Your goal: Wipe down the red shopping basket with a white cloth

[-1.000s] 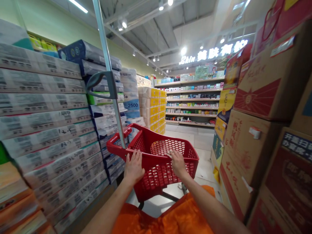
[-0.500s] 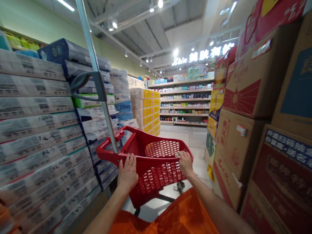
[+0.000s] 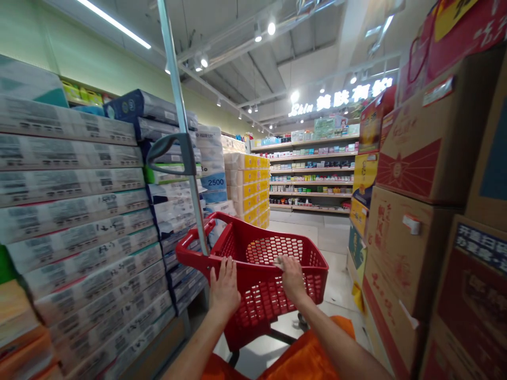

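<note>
A red plastic shopping cart [image 3: 273,287] with perforated sides stands before me, turned sideways. My left hand [image 3: 225,287] lies against its near side, fingers stretched out with the tips at the rim. Farther right along the same rim is my right hand [image 3: 293,279], its fingers curled over the edge. A small pale item shows at those right fingertips; its kind is too small to tell. A metal pole [image 3: 182,100] with a grey loop handle [image 3: 172,154] rises at the cart's handle end. The visible part of the basket's inside holds nothing I can make out.
Stacked paper packs [image 3: 91,211] wall the left side, with yellow-and-white packs [image 3: 247,187] beyond. Cardboard boxes [image 3: 407,248] are piled high on the right. Pale floor [image 3: 327,240] leads to stocked shelves [image 3: 312,169] at the back. Orange fabric [image 3: 304,353] shows below my arms.
The view has turned slightly left and up, so the scene sits farther right and lower. My right hand has slid left along the rim, away from the cart's corner. My left hand stays at the cart.
</note>
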{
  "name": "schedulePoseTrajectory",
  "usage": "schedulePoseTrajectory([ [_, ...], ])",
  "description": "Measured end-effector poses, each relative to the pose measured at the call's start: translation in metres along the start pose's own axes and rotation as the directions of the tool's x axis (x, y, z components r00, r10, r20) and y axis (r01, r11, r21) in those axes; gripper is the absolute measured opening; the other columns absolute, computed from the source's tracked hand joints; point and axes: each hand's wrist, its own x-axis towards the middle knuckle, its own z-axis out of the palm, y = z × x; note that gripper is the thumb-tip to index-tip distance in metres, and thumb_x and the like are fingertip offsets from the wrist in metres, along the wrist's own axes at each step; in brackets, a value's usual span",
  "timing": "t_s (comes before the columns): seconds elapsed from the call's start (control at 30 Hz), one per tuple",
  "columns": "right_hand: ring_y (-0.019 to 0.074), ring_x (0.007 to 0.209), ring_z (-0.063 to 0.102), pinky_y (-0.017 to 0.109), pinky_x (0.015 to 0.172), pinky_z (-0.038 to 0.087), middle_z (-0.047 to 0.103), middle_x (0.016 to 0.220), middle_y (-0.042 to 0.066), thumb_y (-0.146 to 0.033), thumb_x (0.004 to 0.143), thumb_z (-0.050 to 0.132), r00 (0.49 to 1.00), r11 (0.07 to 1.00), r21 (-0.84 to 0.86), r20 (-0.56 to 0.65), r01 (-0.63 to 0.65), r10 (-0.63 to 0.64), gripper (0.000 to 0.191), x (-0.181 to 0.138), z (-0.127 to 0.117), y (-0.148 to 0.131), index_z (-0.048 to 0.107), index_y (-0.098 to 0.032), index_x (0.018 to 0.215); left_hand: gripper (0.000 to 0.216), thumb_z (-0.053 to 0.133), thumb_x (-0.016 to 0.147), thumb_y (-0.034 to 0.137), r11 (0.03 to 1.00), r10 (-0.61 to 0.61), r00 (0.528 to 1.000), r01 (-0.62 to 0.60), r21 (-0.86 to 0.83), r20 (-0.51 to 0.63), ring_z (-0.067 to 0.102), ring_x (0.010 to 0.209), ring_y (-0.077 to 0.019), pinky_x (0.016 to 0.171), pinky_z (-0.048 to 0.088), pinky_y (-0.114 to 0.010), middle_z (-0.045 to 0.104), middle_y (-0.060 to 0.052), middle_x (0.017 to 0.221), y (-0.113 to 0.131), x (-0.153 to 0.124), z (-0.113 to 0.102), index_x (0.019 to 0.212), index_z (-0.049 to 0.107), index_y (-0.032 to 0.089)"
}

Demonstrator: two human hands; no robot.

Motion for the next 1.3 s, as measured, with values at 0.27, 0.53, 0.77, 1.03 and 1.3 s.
schedulePoseTrajectory([
  [0.27, 0.0217, 0.124, 0.032, 0.043, 0.101, 0.027, 0.047, 0.129, 0.004, 0.005, 0.070, 0.028, 0.997, 0.998, -0.031, 0.052, 0.056, -0.054, 0.063, -0.007, -0.006, 0.006, 0.045, -0.019, 0.126, 0.073, 0.041, 0.063, 0.013, 1.000, 0.027, 0.999, -0.027, -0.001, 0.027, 0.011, 0.133, -0.0253, 0.105, 0.013, -0.050, 0.018, -0.010, 0.144, 0.005, -0.001, -0.001, 0.135, 0.025, 0.010],
  [0.53, 0.0175, 0.127, 0.027, 0.040, 0.104, 0.027, 0.044, 0.132, 0.004, 0.004, 0.069, 0.031, 0.969, 0.963, 0.122, 0.031, 0.240, -0.245, 0.062, 0.001, 0.013, -0.052, 0.046, -0.018, 0.124, 0.070, 0.040, 0.065, 0.013, 0.999, 0.049, 0.998, -0.049, -0.008, 0.043, 0.014, 0.132, -0.0262, 0.104, 0.016, -0.049, 0.020, -0.012, 0.143, 0.014, 0.001, -0.008, 0.133, 0.027, 0.007],
  [0.77, 0.0195, 0.123, 0.033, 0.042, 0.101, 0.028, 0.048, 0.128, 0.004, 0.005, 0.070, 0.029, 0.992, 0.991, 0.032, -0.003, 0.127, -0.127, 0.062, 0.000, 0.006, -0.010, 0.048, -0.020, 0.124, 0.067, 0.038, 0.068, 0.019, 0.999, 0.025, 0.998, -0.023, 0.034, -0.064, 0.012, 0.133, -0.0233, 0.106, 0.011, -0.050, 0.022, -0.010, 0.143, -0.021, 0.004, -0.015, 0.133, 0.028, 0.006],
  [1.03, 0.0184, 0.125, 0.031, 0.041, 0.104, 0.026, 0.043, 0.132, 0.007, 0.004, 0.068, 0.032, 0.955, 0.940, 0.175, -0.007, 0.294, -0.297, 0.063, 0.013, 0.026, -0.081, 0.043, -0.015, 0.127, 0.069, 0.040, 0.066, 0.019, 1.000, 0.008, 0.998, -0.009, -0.017, -0.063, 0.013, 0.133, -0.0253, 0.105, 0.015, -0.050, 0.021, -0.012, 0.143, -0.004, 0.001, -0.014, 0.132, 0.029, 0.005],
  [1.3, 0.0192, 0.120, 0.039, 0.043, 0.101, 0.032, 0.052, 0.123, 0.007, 0.005, 0.069, 0.030, 0.974, 0.965, 0.166, -0.133, 0.203, -0.182, 0.061, 0.012, 0.029, -0.034, 0.050, -0.020, 0.121, 0.059, 0.037, 0.073, 0.017, 0.990, -0.142, 0.944, 0.129, -0.065, -0.297, 0.023, 0.130, -0.0213, 0.106, 0.013, -0.047, 0.030, -0.010, 0.140, -0.053, -0.002, -0.014, 0.131, 0.032, 0.009],
])
